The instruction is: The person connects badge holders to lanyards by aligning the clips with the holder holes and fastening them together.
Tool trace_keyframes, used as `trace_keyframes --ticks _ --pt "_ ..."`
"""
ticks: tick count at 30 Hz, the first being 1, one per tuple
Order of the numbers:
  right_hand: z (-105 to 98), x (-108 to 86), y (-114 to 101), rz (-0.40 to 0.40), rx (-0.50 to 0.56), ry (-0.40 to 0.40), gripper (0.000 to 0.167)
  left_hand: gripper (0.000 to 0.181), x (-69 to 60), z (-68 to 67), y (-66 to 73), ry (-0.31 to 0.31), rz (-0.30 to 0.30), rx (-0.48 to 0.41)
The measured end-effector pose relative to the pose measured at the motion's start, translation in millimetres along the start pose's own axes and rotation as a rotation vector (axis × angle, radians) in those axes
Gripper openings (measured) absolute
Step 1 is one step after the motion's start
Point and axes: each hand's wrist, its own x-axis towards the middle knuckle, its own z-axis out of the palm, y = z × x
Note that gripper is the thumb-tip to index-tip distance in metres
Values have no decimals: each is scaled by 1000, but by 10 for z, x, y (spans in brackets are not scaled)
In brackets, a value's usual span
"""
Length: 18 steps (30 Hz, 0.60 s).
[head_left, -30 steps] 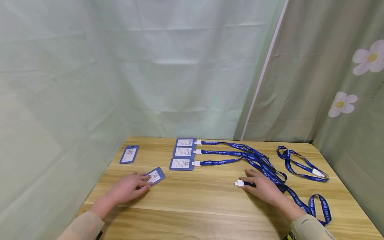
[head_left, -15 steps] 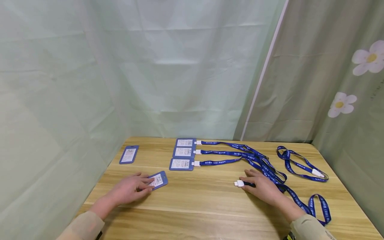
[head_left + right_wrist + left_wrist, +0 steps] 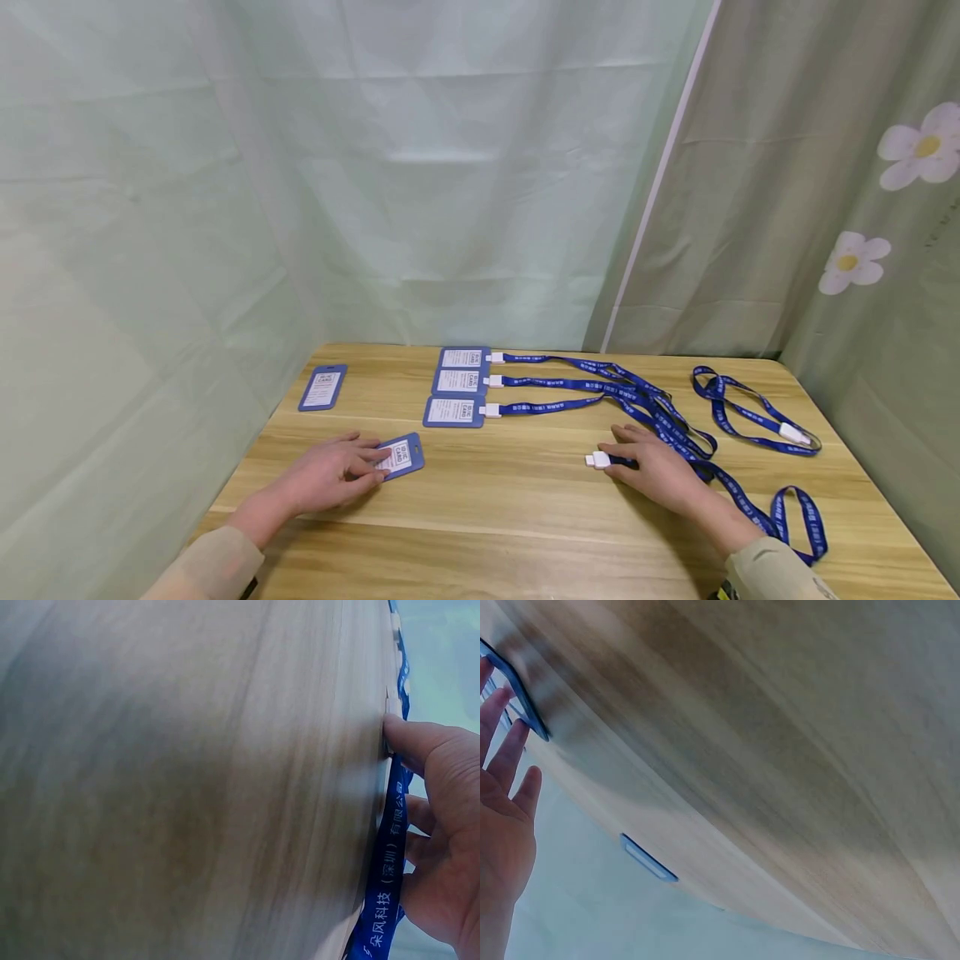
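Note:
A blue ID card holder [image 3: 405, 454] lies flat and slightly tilted on the wooden table; the fingers of my left hand [image 3: 330, 473] rest on its left part and cover some of it. In the left wrist view those fingers look fairly straight against the holder [image 3: 526, 705]. On the right, my right hand [image 3: 656, 467] pinches a blue lanyard [image 3: 738, 496] close to its white clip [image 3: 598, 459], whose end points left toward the holder. A gap of bare table lies between clip and holder. White printed characters show on the lanyard [image 3: 386, 862] in the right wrist view.
Several card holders [image 3: 453, 411] stand stacked in a column at the back, clipped to lanyards [image 3: 555, 407] that trail right. One loose holder [image 3: 323, 388] lies at the far left. Another lanyard [image 3: 750, 410] is at the back right. Curtains [image 3: 465, 208] rise behind the table.
The card holder under my left fingers has slid right and slightly toward me, turning a little flatter. My right hand and its lanyard have stayed in place.

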Motion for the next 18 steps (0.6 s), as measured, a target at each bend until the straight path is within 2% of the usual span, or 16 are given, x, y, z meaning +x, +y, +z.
trace_keyframes --ticks 9,15,18 --pt "-2 -5 -8 3 3 -3 45 35 15 -17 12 2 28 -6" --pt "-5 -6 -11 2 5 -2 44 38 17 -24 32 -6 8 0" --pt "-7 -1 -9 6 3 -2 45 39 35 -7 49 8 17 2"
